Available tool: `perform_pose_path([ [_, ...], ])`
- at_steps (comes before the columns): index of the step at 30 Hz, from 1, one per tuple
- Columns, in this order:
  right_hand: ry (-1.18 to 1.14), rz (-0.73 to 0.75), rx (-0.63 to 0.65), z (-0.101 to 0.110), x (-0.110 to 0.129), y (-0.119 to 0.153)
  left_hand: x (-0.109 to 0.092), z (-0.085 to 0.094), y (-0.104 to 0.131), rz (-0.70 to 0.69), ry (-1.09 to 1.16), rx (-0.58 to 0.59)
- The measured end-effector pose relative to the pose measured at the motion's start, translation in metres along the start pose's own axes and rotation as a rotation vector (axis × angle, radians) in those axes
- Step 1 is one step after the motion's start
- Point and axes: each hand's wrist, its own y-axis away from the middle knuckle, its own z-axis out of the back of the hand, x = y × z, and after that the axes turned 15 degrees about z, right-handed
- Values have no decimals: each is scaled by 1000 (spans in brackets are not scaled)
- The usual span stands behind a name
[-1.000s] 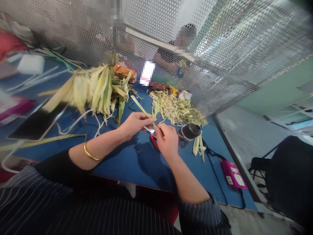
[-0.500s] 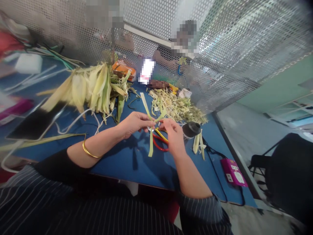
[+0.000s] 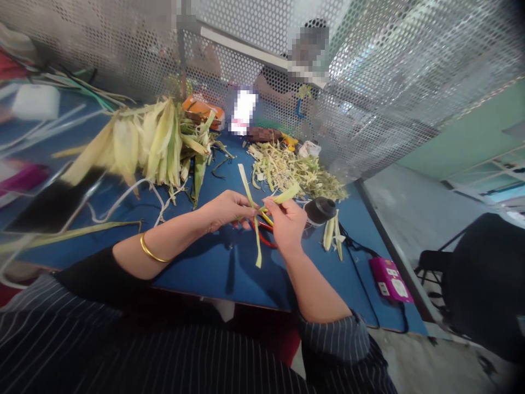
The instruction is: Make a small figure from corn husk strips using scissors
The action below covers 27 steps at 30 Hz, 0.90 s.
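Note:
My left hand pinches a long, narrow pale green husk strip, whose lower end hangs down over the blue table. Close beside it, my right hand grips a second, shorter husk strip between thumb and fingers, and the two strips cross at my fingertips. Red-and-yellow-handled scissors lie on the table just beneath my hands, partly hidden by them. A black-topped bottle or spool stands right of my right hand.
A big bundle of corn husks lies at the left, shredded husk behind my hands. A phone is at far left, a lit screen at the back, a magenta box at right. A person sits behind the perforated screen.
My right hand has turned, and its strip now points up and to the right over the back of my fingers. The long strip has shifted slightly. The camera view has moved a little.

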Motion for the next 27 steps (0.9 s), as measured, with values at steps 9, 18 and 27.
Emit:
perform_pose_path([
  [9, -17, 9, 17, 0, -2, -2, 1, 0, -3, -39, 26, -46],
  [18, 16, 42, 27, 3, -6, -5, 0, -2, -2, -27, 3, -79],
  [27, 230, 100, 428, 10, -1, -5, -6, 5, -7, -32, 296, -192],
])
